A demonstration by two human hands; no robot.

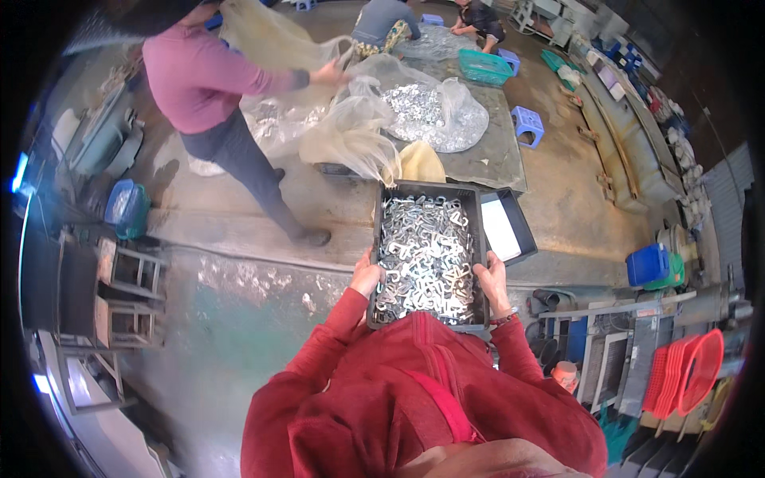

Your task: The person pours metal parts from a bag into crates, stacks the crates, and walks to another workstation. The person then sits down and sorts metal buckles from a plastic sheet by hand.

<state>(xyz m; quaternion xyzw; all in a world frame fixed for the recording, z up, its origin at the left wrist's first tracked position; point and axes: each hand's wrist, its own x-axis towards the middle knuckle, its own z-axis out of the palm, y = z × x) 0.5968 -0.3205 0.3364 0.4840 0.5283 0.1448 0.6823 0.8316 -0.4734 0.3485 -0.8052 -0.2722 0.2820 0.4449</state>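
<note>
Between my two hands is a black plastic crate, held in front of my body. Many small shiny metal hooks or clips fill it in a loose heap. My left hand grips the crate's left wall, and my right hand grips the right wall, thumb over the edge. The undersides of the fingers are hidden by the crate. Beyond its right far corner lies another dark tray with a white sheet in it.
A person in a pink top stands ahead left, handling pale netting. Metal pieces lie on a plastic sheet beyond. Two people crouch farther back near a green basket. Blue stools and red baskets are at right.
</note>
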